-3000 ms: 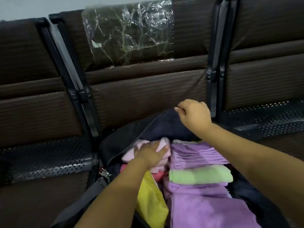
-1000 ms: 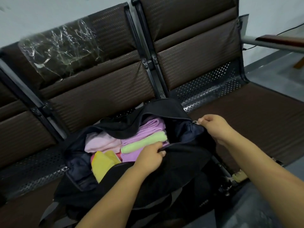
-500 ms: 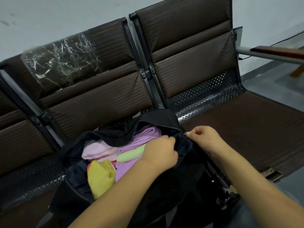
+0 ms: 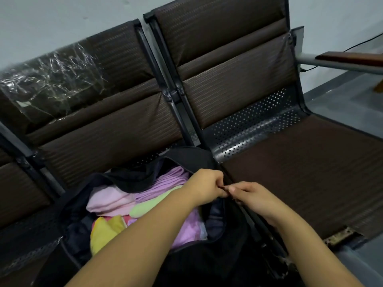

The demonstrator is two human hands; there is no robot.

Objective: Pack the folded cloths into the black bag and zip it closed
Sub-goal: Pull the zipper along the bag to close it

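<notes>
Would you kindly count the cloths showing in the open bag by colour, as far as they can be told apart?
Pink cloth: 1
Purple cloths: 2
Green cloth: 1
Yellow cloth: 1
Total: 5 visible; others may lie hidden.

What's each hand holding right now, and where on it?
Both hands pinch the black bag at the right end of its open mouth: left hand and right hand meet there. Whether a zipper pull is gripped cannot be told.

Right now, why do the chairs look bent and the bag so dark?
Head view: the wide lens bows the chairs; dim, flat light swallows detail in the black bag; glare streaks the plastic wrap; the left hand and right hand look slightly soft.
</notes>
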